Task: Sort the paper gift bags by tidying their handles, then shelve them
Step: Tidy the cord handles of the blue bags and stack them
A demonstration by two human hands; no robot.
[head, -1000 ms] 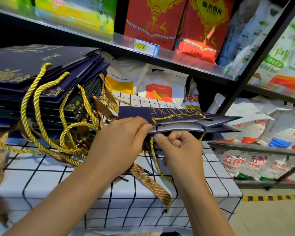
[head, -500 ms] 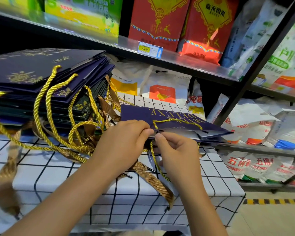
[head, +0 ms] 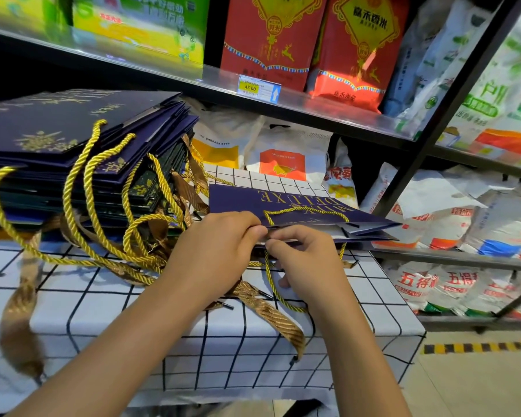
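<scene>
Still both hands point(head: 220, 251) on flatter bag point(head: 283, 203).

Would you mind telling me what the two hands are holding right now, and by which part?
Both the left hand and right hand pinch the flat navy gift bag at its near open edge, beside its gold cord handle.

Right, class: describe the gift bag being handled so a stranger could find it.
Start at the checked tablecloth, right of the tall bag stack. Both hands, left and right, pinch one flat navy bag. Only it reads DELUXE in gold.
</scene>
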